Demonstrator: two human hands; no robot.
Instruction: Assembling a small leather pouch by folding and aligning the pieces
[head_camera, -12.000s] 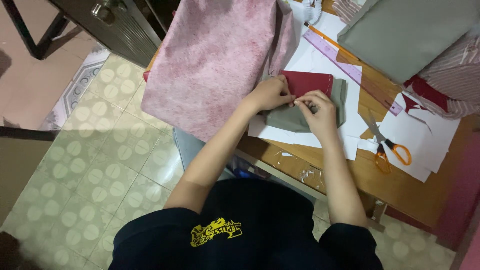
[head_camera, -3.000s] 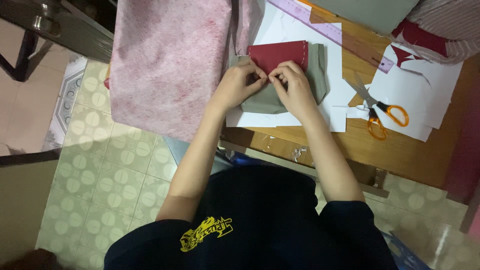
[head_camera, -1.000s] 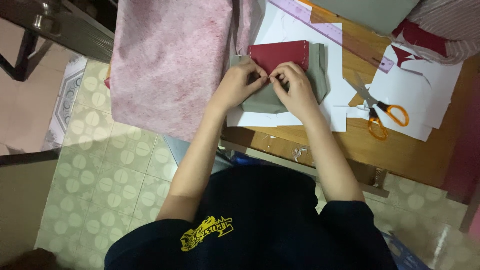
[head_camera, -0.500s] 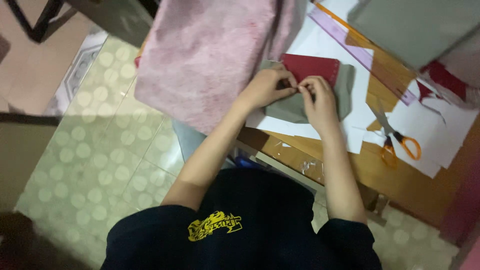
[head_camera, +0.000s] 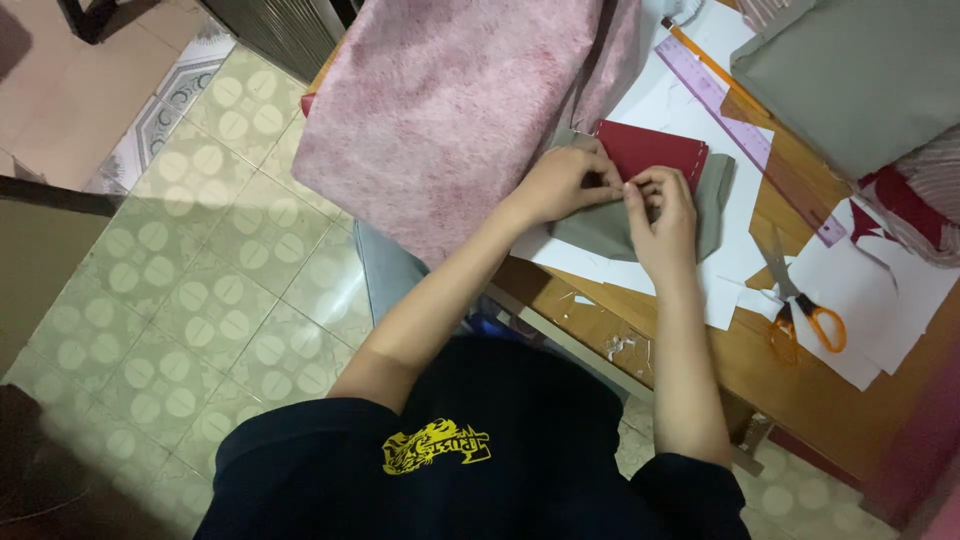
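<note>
To the left of your hands a large sheet of mottled pink fabric (head_camera: 450, 110) drapes over the edge of the wooden tabletop (head_camera: 800, 380), pushed aside so the work area stays free. Your left hand (head_camera: 560, 185) presses down on the folded grey-green cloth piece (head_camera: 610, 225), fingers curled, pinning it flat. Your right hand (head_camera: 660, 215) meets it, fingertips pinched together at the lower edge of the dark red rectangular fabric piece (head_camera: 650, 150), which lies on top of the grey cloth on white paper sheets (head_camera: 740, 200); whether a pin or needle sits in that pinch is too small to tell. Beyond your right hand a translucent purple ruler (head_camera: 745, 140) lies diagonally, and orange-handled scissors (head_camera: 805, 310) rest within easy reach. No package or label shows
</note>
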